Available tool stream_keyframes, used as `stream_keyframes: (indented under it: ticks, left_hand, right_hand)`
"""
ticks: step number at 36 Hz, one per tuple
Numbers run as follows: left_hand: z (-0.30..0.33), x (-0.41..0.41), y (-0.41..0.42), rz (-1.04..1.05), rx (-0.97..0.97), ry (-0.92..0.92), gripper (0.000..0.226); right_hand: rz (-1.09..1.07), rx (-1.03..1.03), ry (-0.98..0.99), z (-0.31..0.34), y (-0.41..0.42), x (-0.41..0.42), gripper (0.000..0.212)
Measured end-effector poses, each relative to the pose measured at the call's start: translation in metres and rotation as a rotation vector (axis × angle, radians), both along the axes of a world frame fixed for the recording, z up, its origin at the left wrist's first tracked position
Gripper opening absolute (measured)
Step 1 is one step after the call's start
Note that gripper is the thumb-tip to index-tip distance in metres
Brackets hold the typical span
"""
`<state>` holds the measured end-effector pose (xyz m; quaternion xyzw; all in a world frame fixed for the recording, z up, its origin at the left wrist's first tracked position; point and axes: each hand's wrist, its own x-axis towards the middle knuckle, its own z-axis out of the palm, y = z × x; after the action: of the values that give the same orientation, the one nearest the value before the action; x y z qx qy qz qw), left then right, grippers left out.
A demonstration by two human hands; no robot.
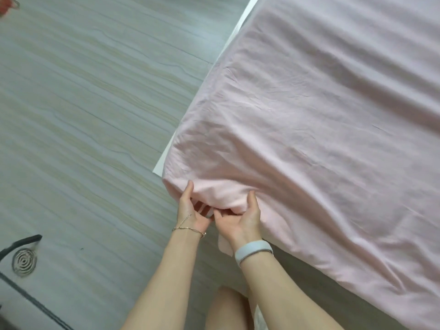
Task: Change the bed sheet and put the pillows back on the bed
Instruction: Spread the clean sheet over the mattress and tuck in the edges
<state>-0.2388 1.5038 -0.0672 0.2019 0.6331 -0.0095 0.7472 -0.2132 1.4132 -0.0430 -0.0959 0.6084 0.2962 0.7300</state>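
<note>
A pale pink bed sheet (pixel 309 115) covers the bed, wrinkled, filling the right part of the view. At the bed's near corner both hands hold the sheet's hanging edge. My left hand (pixel 190 210) grips the fabric with the thumb on top and the fingers curled under it. My right hand (pixel 240 217) grips the same fold just to the right, thumb up against the cloth. A strip of white bed base (pixel 240 25) shows along the sheet's left edge. No pillows are in view.
Grey wood-grain floor (pixel 95 103) spreads to the left of the bed. A round metal coil object (pixel 23 262) with a dark handle lies on the floor at lower left. My knee (pixel 226 306) is at the bottom, close to the bed corner.
</note>
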Motion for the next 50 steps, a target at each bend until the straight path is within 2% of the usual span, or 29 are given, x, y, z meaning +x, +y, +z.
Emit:
stream_keyframes:
  ticks: [3,6,8,11,14,20,25,27,30,34,38,45,48,50]
  left_hand:
    - [0.005,0.002,0.005,0.046,-0.014,-0.042,0.030]
    - [0.018,0.012,0.012,0.022,-0.016,-0.121,0.031]
    - [0.030,0.026,0.018,-0.014,-0.031,-0.128,0.039]
    - [0.045,0.048,0.027,-0.022,-0.153,-0.191,0.055]
    - [0.061,0.072,0.033,-0.020,-0.209,-0.322,0.042]
    - [0.091,0.105,0.037,-0.166,-0.168,-0.484,0.045]
    - [0.103,0.093,0.044,-0.336,-0.083,-0.616,0.062]
    - [0.094,0.081,0.046,-0.408,-0.089,-0.592,0.053]
    - [0.063,0.061,0.056,-0.472,-0.012,-0.360,0.035]
    - [0.026,0.037,0.081,-0.457,0.046,-0.151,0.048]
    - [0.025,0.033,0.093,-0.517,0.037,-0.232,0.073]
    - [0.090,0.036,0.087,-0.744,-0.047,-0.665,0.032]
    - [0.099,0.041,0.086,-0.813,-0.044,-0.747,0.023]
    - [0.093,0.040,0.089,-0.787,-0.035,-0.717,0.021]
  right_hand:
    - [-0.018,0.004,-0.008,0.005,0.010,0.023,0.048]
    - [-0.074,0.003,-0.057,0.012,0.015,0.034,0.045]
    - [-0.110,0.017,-0.091,0.018,0.014,0.033,0.042]
    - [-0.159,0.034,-0.179,0.030,0.008,0.035,0.043]
    - [-0.201,0.070,-0.280,0.045,0.000,0.040,0.035]
    - [-0.291,0.034,-0.394,0.067,-0.004,0.045,0.038]
    - [-0.326,-0.051,-0.459,0.072,0.001,0.034,0.036]
    - [-0.338,-0.072,-0.428,0.064,0.007,0.023,0.037]
    - [-0.318,-0.121,-0.308,0.043,0.020,0.001,0.040]
    - [-0.310,-0.202,-0.138,0.018,0.033,-0.026,0.037]
    - [-0.315,-0.216,-0.150,0.012,0.039,-0.033,0.039]
    - [-0.478,-0.148,-0.408,0.028,0.043,-0.021,0.045]
    - [-0.504,-0.122,-0.458,0.034,0.049,-0.019,0.050]
    - [-0.496,-0.117,-0.426,0.033,0.053,-0.018,0.051]
